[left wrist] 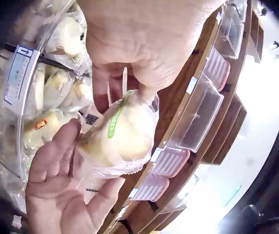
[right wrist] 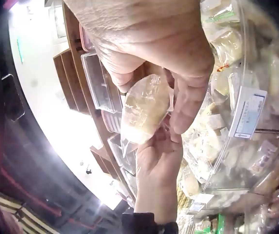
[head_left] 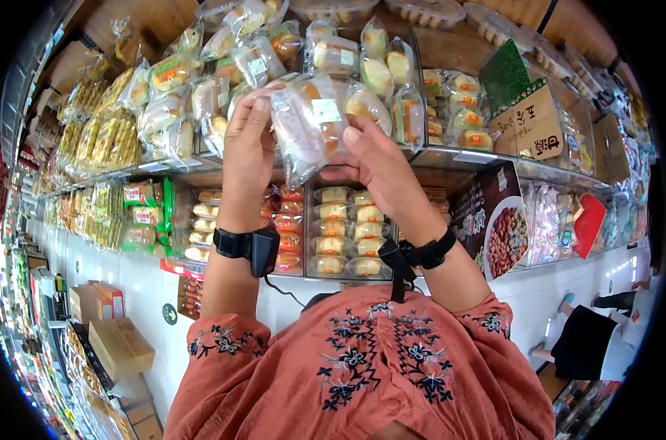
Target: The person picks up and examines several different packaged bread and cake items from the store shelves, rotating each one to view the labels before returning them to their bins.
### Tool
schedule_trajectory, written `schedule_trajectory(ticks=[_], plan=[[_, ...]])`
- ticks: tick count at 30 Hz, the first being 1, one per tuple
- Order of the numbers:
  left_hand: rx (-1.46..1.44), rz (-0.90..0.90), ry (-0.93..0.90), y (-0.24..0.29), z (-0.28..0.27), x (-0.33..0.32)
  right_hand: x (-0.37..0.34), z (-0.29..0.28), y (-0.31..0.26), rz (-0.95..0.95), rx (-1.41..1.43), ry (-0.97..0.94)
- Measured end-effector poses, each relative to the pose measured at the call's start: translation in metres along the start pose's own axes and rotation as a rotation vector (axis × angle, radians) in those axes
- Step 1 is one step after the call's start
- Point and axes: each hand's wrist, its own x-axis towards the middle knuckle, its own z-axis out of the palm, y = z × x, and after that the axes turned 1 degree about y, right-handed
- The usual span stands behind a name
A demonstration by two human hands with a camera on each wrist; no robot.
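A clear plastic bag of bread (head_left: 297, 130) with a small white label is held up before the shelf in the head view. My left hand (head_left: 248, 136) grips its left side, thumb on the front face. The left wrist view shows the bread's pale, rounded end and a green printed strip (left wrist: 115, 119) on the wrapper. Beside the bag's right edge is my right hand (head_left: 383, 167), thumb near the edge and fingers extended below. Its fingers (left wrist: 56, 156) look spread and relaxed around the wrapper in the left wrist view. The bag hides part of both hands' fingers.
Bagged breads (head_left: 334, 57) are heaped on the upper shelf behind the hands. Below are rows of packaged buns (head_left: 333, 227) in clear bins. A wooden-looking sign (head_left: 531, 125) and a dark poster (head_left: 494, 220) stand right. Cardboard boxes (head_left: 120, 345) are at lower left; another person (head_left: 589, 337) is at lower right.
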Motion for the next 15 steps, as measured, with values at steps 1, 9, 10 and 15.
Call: schedule_trajectory(ticks=[1, 9, 10, 15], plan=[[0.001, -0.012, -0.005, -0.002, 0.002, -0.003, 0.0, 0.001, 0.003, -0.002, -0.01, -0.01], [0.506, 0.096, -0.12, 0.017, 0.024, -0.02, -0.005, -0.019, 0.02, 0.187, 0.276, -0.07], [0.433, 0.051, -0.136, 0.016, 0.024, -0.021, -0.005, -0.024, 0.023, 0.214, 0.325, -0.097], [0.608, 0.144, -0.305, 0.017, 0.019, -0.017, -0.012, -0.04, 0.026, 0.276, 0.498, -0.192]])
